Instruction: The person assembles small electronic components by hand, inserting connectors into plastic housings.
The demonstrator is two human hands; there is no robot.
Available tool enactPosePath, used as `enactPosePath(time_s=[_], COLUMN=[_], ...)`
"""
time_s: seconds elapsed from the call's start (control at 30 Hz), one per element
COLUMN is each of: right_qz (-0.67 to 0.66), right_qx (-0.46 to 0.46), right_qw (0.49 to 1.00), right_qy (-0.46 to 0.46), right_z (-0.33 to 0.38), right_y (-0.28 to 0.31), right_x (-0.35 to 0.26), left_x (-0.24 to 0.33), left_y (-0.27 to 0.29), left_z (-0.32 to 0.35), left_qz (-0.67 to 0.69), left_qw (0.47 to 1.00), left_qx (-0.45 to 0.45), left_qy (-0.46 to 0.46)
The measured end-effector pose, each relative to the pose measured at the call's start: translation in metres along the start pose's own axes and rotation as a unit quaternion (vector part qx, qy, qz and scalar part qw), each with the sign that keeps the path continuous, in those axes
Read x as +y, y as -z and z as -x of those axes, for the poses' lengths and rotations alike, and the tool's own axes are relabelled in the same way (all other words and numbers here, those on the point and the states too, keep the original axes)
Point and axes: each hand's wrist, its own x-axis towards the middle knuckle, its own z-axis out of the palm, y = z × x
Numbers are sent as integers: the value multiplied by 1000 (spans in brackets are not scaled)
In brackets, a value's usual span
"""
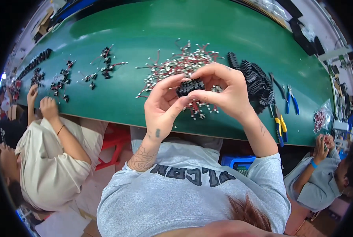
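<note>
Between my two hands, above the green table (117, 103), is a short black ribbed strip of small plastic parts (190, 87). My left hand (163, 102) has its thumb and fingers closed on the strip's left end. At the other end, my right hand (228, 89) pinches it between thumb and fingertips. Beneath and behind both hands spreads a pile of short red and black wires with white connectors (176, 63). To the right of my right hand lies a heap of similar black ribbed strips (257, 81). My fingers cover parts of the held strip.
Right of the heap lie blue-handled pliers (290, 100) and yellow-and-blue pliers (280, 127). A clear bag of small parts (322, 117) sits near the right edge. Black parts with wires (107, 63) lie leftward. Co-workers sit on both sides. Below the edge are a red stool (115, 144) and blue crate (233, 160).
</note>
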Motion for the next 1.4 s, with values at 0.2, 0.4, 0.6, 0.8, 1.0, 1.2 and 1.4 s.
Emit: enactPosePath(time_s=[0.2, 0.4, 0.6, 0.8, 1.0, 1.2, 1.4], right_qz=[194, 326, 460, 433, 411, 367, 298], right_qx=[-50, -98, -65, -184, -186, -221, -254], right_qw=[976, 940, 881, 881, 885, 895, 916], right_qy=[87, -40, 92, 62, 116, 127, 88], right_z=[-18, -70, -119, -118, -112, -110, -112], right_y=[-43, -63, -72, -81, -81, -81, -75], right_x=[2, -9, 70, 79, 89, 86, 61], left_x=[-5, -3, -25, -31, -24, -32, -32], left_y=[22, 65, 107, 105, 96, 101, 96], left_z=[13, 17, 10, 9, 9, 11, 11], left_qz=[12, 35, 151, 214, 208, 218, 141], left_qw=[998, 997, 987, 976, 976, 974, 986], left_qx=[45, 55, 56, 28, 40, 38, 83], left_qy=[44, 51, -17, -9, 57, 37, 15])
